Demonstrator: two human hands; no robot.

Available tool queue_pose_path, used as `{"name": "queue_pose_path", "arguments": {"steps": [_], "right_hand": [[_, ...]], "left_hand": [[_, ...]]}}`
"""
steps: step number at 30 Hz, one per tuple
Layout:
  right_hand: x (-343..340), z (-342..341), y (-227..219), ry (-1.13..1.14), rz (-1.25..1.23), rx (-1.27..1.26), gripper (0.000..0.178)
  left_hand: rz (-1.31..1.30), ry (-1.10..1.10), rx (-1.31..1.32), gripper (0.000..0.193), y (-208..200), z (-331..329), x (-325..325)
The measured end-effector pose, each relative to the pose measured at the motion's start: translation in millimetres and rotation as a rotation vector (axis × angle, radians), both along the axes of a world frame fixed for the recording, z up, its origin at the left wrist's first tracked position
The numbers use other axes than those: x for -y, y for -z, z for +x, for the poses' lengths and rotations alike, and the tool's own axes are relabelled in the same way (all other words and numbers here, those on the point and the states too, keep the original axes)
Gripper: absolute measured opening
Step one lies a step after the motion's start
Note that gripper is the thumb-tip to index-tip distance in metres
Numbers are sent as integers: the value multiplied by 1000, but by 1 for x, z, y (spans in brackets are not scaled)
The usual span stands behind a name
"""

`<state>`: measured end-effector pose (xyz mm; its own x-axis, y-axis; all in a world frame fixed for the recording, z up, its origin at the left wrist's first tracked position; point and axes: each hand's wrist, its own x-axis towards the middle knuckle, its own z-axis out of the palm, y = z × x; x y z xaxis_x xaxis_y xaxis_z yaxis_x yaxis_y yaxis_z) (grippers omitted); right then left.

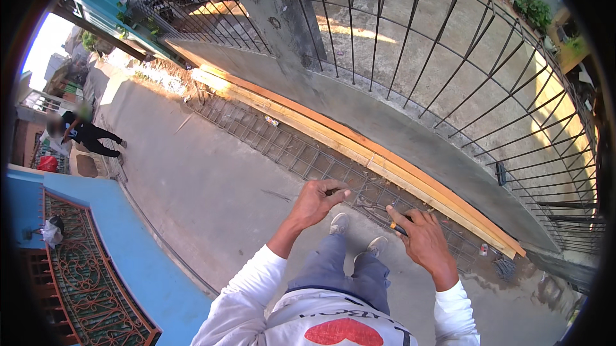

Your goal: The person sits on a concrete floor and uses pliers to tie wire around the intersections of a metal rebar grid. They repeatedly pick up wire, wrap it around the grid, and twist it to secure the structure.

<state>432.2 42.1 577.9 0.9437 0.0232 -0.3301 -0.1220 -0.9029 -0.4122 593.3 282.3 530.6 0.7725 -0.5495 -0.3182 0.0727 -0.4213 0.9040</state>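
Note:
My right hand (pixel 422 240) is closed round a hand tool with an orange-and-black handle (pixel 398 228). The tool's slim metal end points left over the steel rebar mesh (pixel 301 161), and its kind is hard to make out; it resembles pincers. To its left, my left hand (pixel 312 205) is curled, thumb and forefinger brought together above the mesh's near edge. Anything thin between those fingertips is too small to see. The mesh runs along the foot of a low grey wall, just beyond my shoes (pixel 339 223).
Long wooden planks (pixel 378 161) lie between mesh and wall (pixel 410 137). Dark metal bars (pixel 443 44) rise above the wall. A can (pixel 483 249) and a wire bundle (pixel 505 268) lie at right. Another person (pixel 90 135) is far left, near a blue wall (pixel 122 218).

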Motion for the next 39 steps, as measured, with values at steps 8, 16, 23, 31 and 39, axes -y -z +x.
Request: {"name": "queue_pose_path", "arguments": {"steps": [8, 16, 23, 31, 39], "right_hand": [[19, -39, -28, 36, -12, 62, 67], [38, -65, -53, 14, -15, -30, 65], [46, -88, -14, 56, -2, 60, 53], [47, -92, 12, 252, 454, -460, 38], [47, -104, 34, 184, 249, -93, 34]], "left_hand": [[-4, 68, 142, 23, -28, -40, 15], [63, 129, 318, 19, -39, -72, 30], [98, 166, 362, 20, -41, -92, 36], [103, 100, 222, 25, -20, -104, 34], [236, 147, 220, 25, -26, -116, 47]]}}
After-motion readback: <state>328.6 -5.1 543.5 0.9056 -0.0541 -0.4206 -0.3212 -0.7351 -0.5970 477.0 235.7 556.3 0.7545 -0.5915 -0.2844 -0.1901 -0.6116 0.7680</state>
